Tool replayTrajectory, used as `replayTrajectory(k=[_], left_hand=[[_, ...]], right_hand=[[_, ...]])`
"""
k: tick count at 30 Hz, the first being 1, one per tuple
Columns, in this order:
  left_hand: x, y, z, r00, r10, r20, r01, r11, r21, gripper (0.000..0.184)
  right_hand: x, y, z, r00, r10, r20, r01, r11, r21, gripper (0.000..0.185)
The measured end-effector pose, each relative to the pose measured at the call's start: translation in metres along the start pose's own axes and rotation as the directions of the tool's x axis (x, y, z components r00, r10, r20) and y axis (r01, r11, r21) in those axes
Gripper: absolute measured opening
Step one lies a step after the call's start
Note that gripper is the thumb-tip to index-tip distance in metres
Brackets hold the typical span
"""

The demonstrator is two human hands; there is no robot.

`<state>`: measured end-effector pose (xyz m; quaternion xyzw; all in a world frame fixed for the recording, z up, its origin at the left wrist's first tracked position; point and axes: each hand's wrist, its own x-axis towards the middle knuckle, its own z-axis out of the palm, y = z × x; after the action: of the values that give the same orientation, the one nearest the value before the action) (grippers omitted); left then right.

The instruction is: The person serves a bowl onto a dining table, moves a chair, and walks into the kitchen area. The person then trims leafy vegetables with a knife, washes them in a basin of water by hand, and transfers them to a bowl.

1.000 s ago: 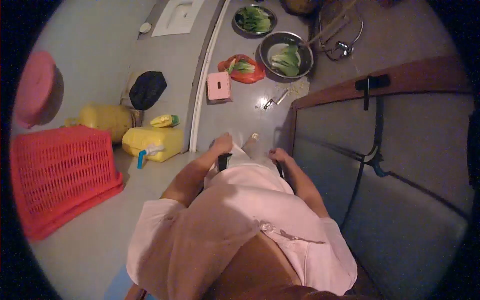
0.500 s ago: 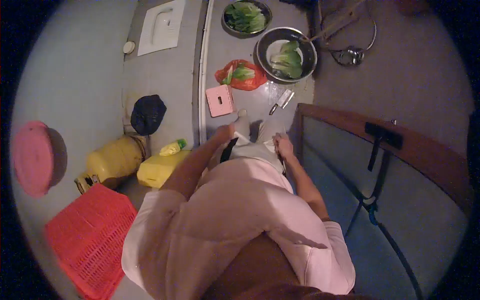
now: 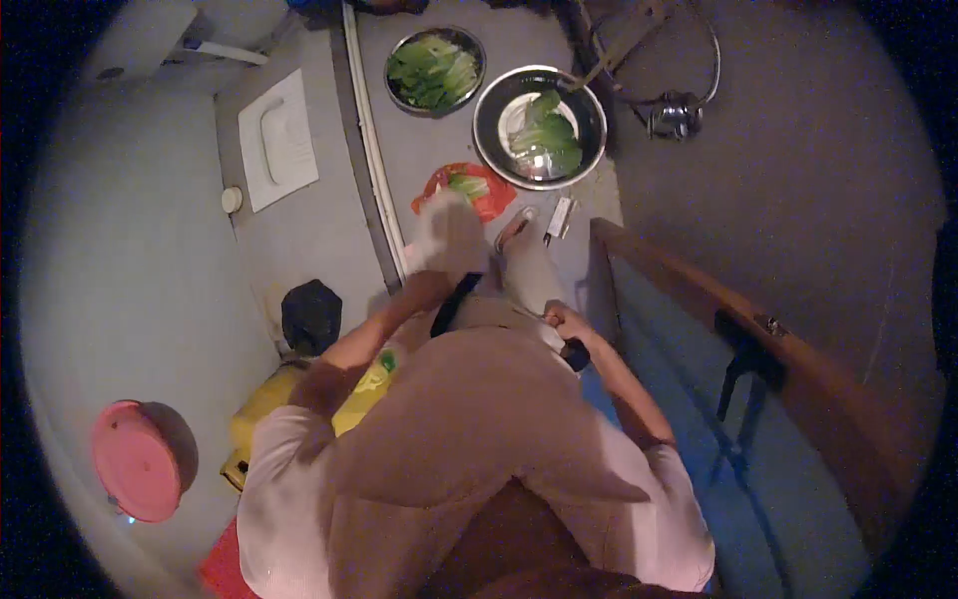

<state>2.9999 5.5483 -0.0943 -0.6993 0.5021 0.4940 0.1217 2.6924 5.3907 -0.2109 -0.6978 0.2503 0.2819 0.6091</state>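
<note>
My left hand (image 3: pixel 429 288) is closed at my left thigh, on the cloth of my light trousers (image 3: pixel 529 275); its fingertips are mostly hidden. At the right thigh, my right hand (image 3: pixel 567 321) pinches the same trousers. Ahead on the floor, a metal basin (image 3: pixel 482 140) holds green leafy vegetables (image 3: pixel 552 140) in water. Left of it stands a smaller bowl (image 3: pixel 389 88) full of cut greens (image 3: pixel 434 72). Nearer lies a red plastic bag (image 3: pixel 491 205) with leaves in it. A cleaver (image 3: pixel 561 218) rests beside my right foot (image 3: pixel 519 225).
A squat toilet (image 3: pixel 279 140) is set in the floor at left. Along the left wall are a black bag (image 3: pixel 311 317), a yellow gas cylinder (image 3: pixel 261 404) and a pink basin (image 3: pixel 135 461). A door (image 3: pixel 699 290) with a dark handle stands on the right.
My view has shifted forward, and the basin and bag appear closer. My left leg is raised and now hides most of the pink stool. Both hands stay at the trousers.
</note>
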Motion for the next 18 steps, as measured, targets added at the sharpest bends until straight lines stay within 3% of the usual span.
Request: replayTrajectory(k=[1, 2, 4, 6, 8, 10, 15, 18], left_hand=[[-0.014, 0.003, -0.018, 0.992, -0.022, 0.128, 0.023, 1.000, -0.010, 0.031], [-0.021, -0.001, -0.030, 0.990, -0.018, 0.140, 0.020, 1.000, -0.008, 0.031], [-0.035, -0.006, -0.042, 0.992, -0.001, 0.128, 0.000, 1.000, 0.005, 0.032], [-0.040, -0.015, -0.056, 0.993, 0.009, 0.116, -0.012, 1.000, 0.026, 0.034], [-0.024, -0.024, -0.077, 0.998, 0.002, 0.070, 0.001, 0.999, -0.041, 0.028], [0.003, -0.037, -0.098, 1.000, 0.005, -0.022, -0.009, 0.987, -0.159, 0.025], [0.121, -0.081, -0.114, 0.995, 0.091, 0.040, -0.084, 0.985, -0.150, 0.026], [0.215, -0.114, -0.084, 0.990, 0.124, 0.070, -0.114, 0.985, -0.128, 0.026]], right_hand=[[0.000, 0.016, 0.018, 1.000, 0.015, 0.009, -0.015, 1.000, 0.018, 0.018], [0.005, 0.028, 0.029, 0.987, -0.147, -0.062, 0.155, 0.974, 0.165, 0.023], [0.009, 0.014, 0.019, 0.945, -0.284, -0.162, 0.321, 0.900, 0.296, 0.028], [0.022, -0.019, 0.005, 0.968, -0.249, 0.003, 0.246, 0.957, 0.154, 0.031], [0.034, -0.053, -0.008, 0.978, 0.065, 0.200, -0.083, 0.993, 0.081, 0.033], [0.048, -0.084, -0.025, 0.949, -0.170, 0.266, 0.093, 0.956, 0.278, 0.035], [0.114, -0.101, -0.013, 0.981, -0.126, 0.147, 0.059, 0.918, 0.392, 0.031], [0.164, -0.098, -0.016, 0.999, 0.030, -0.033, -0.012, 0.897, 0.441, 0.028]])
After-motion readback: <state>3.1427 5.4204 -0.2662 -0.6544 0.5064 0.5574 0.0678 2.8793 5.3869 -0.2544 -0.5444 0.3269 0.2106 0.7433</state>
